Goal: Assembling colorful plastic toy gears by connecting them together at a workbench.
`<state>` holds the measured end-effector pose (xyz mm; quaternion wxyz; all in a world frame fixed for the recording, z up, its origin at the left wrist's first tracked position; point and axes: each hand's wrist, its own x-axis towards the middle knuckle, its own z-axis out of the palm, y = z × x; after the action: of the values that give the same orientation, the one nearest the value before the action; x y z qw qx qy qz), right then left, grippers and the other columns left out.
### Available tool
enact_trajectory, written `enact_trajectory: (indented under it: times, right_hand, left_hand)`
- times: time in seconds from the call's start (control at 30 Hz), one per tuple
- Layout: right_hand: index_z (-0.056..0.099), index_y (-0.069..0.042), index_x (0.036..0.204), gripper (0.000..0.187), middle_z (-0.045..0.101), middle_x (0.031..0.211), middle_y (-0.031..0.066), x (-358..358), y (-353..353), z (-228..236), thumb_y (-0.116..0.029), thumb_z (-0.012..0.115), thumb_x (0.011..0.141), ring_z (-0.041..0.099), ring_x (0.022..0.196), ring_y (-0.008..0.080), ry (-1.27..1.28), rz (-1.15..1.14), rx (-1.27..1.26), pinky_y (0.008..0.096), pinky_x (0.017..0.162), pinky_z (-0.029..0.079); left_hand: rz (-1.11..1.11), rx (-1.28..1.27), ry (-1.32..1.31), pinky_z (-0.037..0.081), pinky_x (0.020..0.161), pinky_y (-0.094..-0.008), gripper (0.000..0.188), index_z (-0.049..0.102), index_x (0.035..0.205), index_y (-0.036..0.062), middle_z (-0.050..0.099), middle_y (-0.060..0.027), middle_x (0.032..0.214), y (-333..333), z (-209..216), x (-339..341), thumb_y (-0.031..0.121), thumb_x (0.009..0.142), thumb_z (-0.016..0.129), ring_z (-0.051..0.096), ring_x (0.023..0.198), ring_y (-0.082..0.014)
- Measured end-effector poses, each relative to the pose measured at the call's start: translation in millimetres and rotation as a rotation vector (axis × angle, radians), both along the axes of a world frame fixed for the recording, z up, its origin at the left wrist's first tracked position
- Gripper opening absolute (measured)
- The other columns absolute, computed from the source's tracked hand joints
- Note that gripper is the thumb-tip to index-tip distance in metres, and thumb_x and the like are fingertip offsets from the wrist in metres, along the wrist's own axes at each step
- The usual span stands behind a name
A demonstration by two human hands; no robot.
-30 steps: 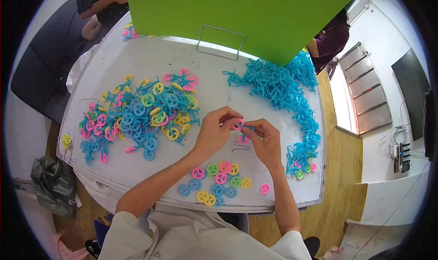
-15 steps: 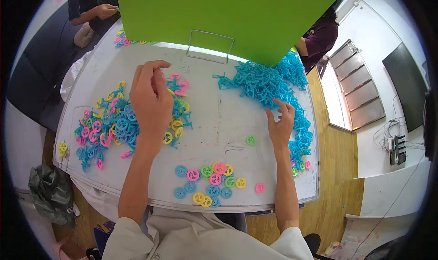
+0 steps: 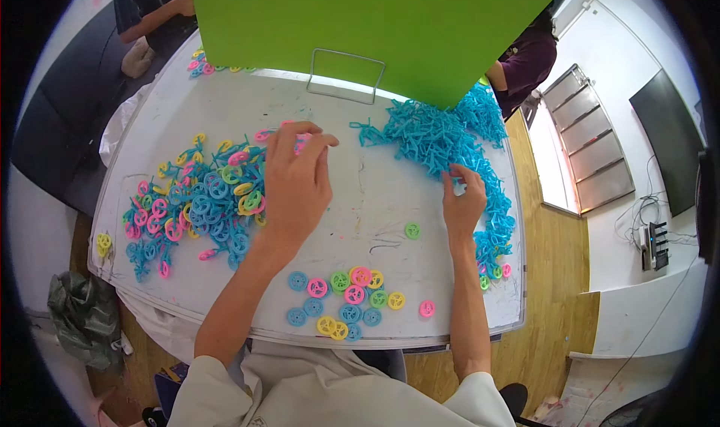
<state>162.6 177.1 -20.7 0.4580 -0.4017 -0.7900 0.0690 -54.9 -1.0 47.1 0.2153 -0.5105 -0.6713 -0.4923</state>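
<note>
My left hand (image 3: 297,176) hovers beside the right edge of a mixed pile, fingers loosely bent and apart. I see nothing held in it, though its palm side is hidden. That pile (image 3: 202,202) consists of small blue, pink, yellow and green spoked plastic wheels, many joined to blue stems. Across the table, my right hand (image 3: 463,198) has its thumb and forefinger together at the near edge of a heap of blue branched plastic pieces (image 3: 431,138); it pinches one of them, mostly hidden. Loose spoked wheels (image 3: 352,293) lie flat near the front edge.
A large green panel (image 3: 360,37) with a wire frame (image 3: 345,89) stands at the far side of the white table (image 3: 262,307). One green wheel (image 3: 412,231) lies alone near my right forearm. Parts of two other people show behind the panel, left and right.
My left hand has moved right and slightly nearer, uncovering part of the mixed pile. My right thumb and forefinger have closed together at the blue heap.
</note>
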Motion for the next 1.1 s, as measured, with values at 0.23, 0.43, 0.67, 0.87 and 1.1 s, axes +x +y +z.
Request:
enact_trajectory:
  times: [0.23, 0.43, 0.67, 0.87, 1.1]
  right_hand:
    - [0.071, -0.009, 0.102, 0.026, 0.060, 0.097, 0.0086, -14, -7, -3, -0.012, 0.075, 0.076, 0.054, 0.091, 0.0248, -0.163, -0.017, 0.169, 0.0349, 0.080, 0.044]
    - [0.070, -0.007, 0.103, 0.020, 0.062, 0.099, 0.0072, -10, -22, 9, -0.016, 0.069, 0.085, 0.056, 0.090, 0.0181, 0.240, 0.001, -0.151, 0.0303, 0.075, 0.043]
    - [0.068, -0.002, 0.103, 0.019, 0.064, 0.103, 0.0072, -1, -15, 17, -0.015, 0.063, 0.090, 0.058, 0.089, 0.0145, 0.352, -0.067, -0.015, 0.0259, 0.072, 0.045]
    - [0.062, 0.002, 0.108, 0.027, 0.067, 0.098, 0.0082, 0, -25, 23, -0.021, 0.055, 0.097, 0.064, 0.081, 0.0129, 0.629, 0.108, -0.334, 0.0248, 0.075, 0.051]
    - [0.060, 0.002, 0.109, 0.027, 0.066, 0.094, 0.0105, -18, -69, 22, -0.021, 0.052, 0.098, 0.067, 0.085, 0.0166, 0.694, 0.601, -1.121, 0.0285, 0.076, 0.056]
  left_hand:
    - [-0.130, -0.061, -0.026, 0.044, 0.078, -0.0398, 0.019, 0.062, 0.090, 0.0082, 0.053, -0.0080, 0.100, 5, -13, 13, -0.006, 0.077, 0.059, 0.052, 0.094, -0.0307]
    - [-0.202, -0.116, -0.073, 0.045, 0.076, -0.0393, 0.020, 0.061, 0.092, 0.0070, 0.053, -0.0077, 0.098, 5, -20, 22, -0.007, 0.077, 0.060, 0.052, 0.092, -0.0296]
    - [-0.275, -0.163, -0.097, 0.048, 0.070, -0.0372, 0.022, 0.062, 0.096, 0.0074, 0.054, -0.0078, 0.097, 6, -29, 33, -0.005, 0.078, 0.060, 0.054, 0.089, -0.0276]
    - [-0.387, -0.189, -0.325, 0.051, 0.071, -0.0336, 0.032, 0.059, 0.114, 0.0079, 0.059, -0.0090, 0.100, 6, -29, 40, -0.001, 0.084, 0.061, 0.060, 0.086, -0.0243]
    - [-0.682, -0.317, -1.055, 0.054, 0.074, -0.0290, 0.044, 0.052, 0.130, 0.0080, 0.061, -0.0108, 0.107, 10, -32, 52, -0.001, 0.087, 0.059, 0.063, 0.084, -0.0158]
